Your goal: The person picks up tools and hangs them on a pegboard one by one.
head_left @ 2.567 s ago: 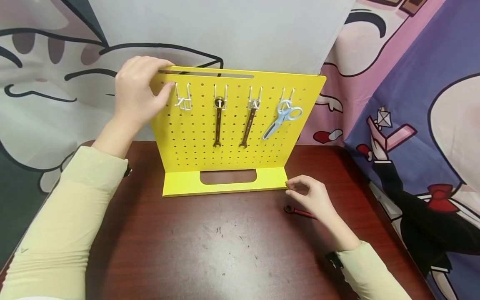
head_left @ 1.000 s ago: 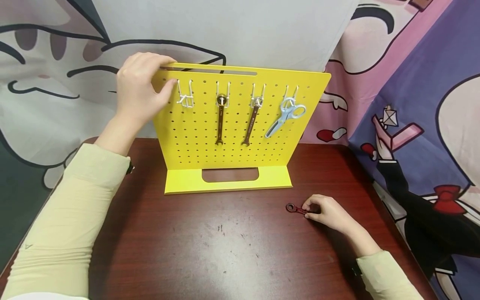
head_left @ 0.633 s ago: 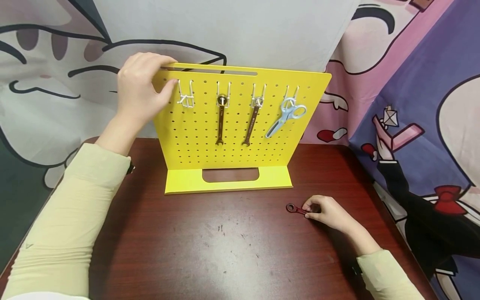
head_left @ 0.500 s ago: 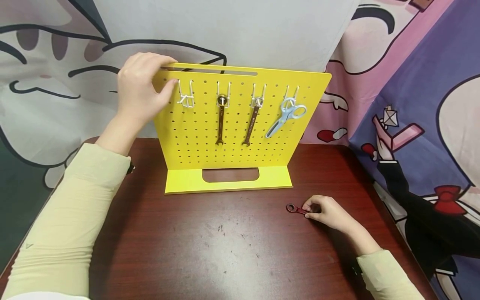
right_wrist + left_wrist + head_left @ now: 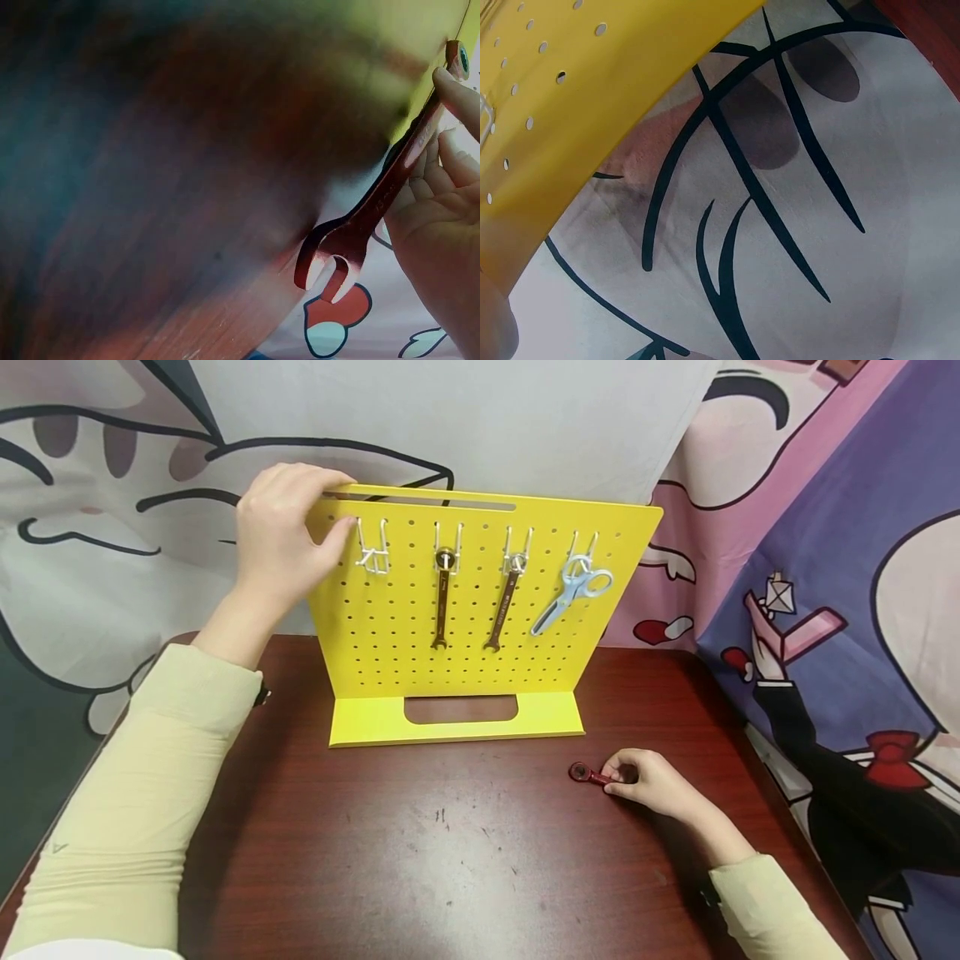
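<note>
My left hand point(image 5: 277, 531) grips the top left corner of an upright yellow pegboard point(image 5: 367, 718), thumb on the front face and fingers over the top edge. In the left wrist view only a fingertip point(image 5: 495, 326) shows beside the board. My right hand point(image 5: 648, 781) pinches a dark red combination wrench point(image 5: 592, 777) by its shank, low over the table right of the board's base. The right wrist view shows the wrench's open end point(image 5: 337, 251) pointing down and its ring end point(image 5: 457, 58) past the fingertips.
Two wrenches, one left point(image 5: 442, 606) and one right point(image 5: 501, 610), and light blue scissors point(image 5: 567, 592) hang on white hooks. Another white hook point(image 5: 371, 558) sits near the left thumb. The dark red-brown table point(image 5: 450, 843) meets cartoon-printed cloth point(image 5: 525, 427) behind and at the right.
My right hand has left the base's right corner, come down to the wrench and pinched it. Lately the wrench has shifted slightly left and up. The left hand keeps its grip on the board.
</note>
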Demonstrator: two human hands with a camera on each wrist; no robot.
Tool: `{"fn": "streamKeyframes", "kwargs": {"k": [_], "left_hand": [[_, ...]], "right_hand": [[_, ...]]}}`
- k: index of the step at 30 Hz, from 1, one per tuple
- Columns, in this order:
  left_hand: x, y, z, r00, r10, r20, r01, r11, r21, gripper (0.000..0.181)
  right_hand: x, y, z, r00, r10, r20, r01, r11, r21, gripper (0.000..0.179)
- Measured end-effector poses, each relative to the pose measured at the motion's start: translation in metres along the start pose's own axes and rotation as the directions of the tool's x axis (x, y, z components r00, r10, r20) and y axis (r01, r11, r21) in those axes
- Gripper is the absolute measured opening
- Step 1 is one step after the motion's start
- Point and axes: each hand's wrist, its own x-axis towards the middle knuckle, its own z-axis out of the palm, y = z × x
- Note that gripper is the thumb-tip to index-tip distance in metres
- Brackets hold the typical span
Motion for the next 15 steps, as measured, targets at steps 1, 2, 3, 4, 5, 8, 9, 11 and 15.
{"fn": "streamKeyframes", "kwargs": {"k": [1,2,3,4,5,8,9,11,15], "left_hand": [[0.0,0.0,0.0,1.0,-0.001,0.001,0.001,1.0,0.002,0.032],[0.0,0.0,-0.001,1.0,-0.003,0.003,0.002,1.0,0.003,0.032],[0.0,0.0,-0.001,1.0,-0.003,0.003,0.003,1.0,0.002,0.032],[-0.001,0.0,-0.001,1.0,-0.008,0.002,0.008,1.0,-0.001,0.032],[-0.001,0.0,-0.001,1.0,-0.008,0.002,0.008,1.0,-0.003,0.031],[-0.001,0.001,0.0,1.0,-0.004,-0.003,0.004,1.0,-0.008,0.031],[0.0,0.0,0.0,1.0,0.0,-0.005,0.0,1.0,-0.009,0.031],[0.0,0.0,0.0,1.0,0.013,-0.01,-0.013,1.0,-0.009,0.031],[0.0,-0.002,0.001,1.0,0.014,-0.016,-0.014,1.0,-0.013,0.03]], "right_hand": [[0.001,0.0,0.0,1.0,0.009,0.003,-0.009,1.0,0.005,0.019],[0.001,0.0,0.001,1.0,0.014,0.005,-0.014,1.0,0.009,0.018],[0.002,-0.001,0.001,1.0,0.014,0.005,-0.014,1.0,0.012,0.018],[0.002,-0.001,0.001,1.0,0.014,0.007,-0.014,1.0,0.017,0.017],[0.003,-0.001,0.002,1.0,0.014,0.007,-0.015,1.0,0.021,0.017],[0.005,-0.003,0.003,1.0,0.008,0.006,-0.008,0.999,0.034,0.012],[0.005,-0.004,0.003,1.0,0.006,0.007,-0.007,0.999,0.035,0.011],[0.007,-0.005,0.003,1.0,0.003,0.007,-0.003,0.999,0.032,0.009],[0.011,-0.009,0.003,1.0,-0.017,-0.009,0.017,1.0,-0.008,0.011]]}}
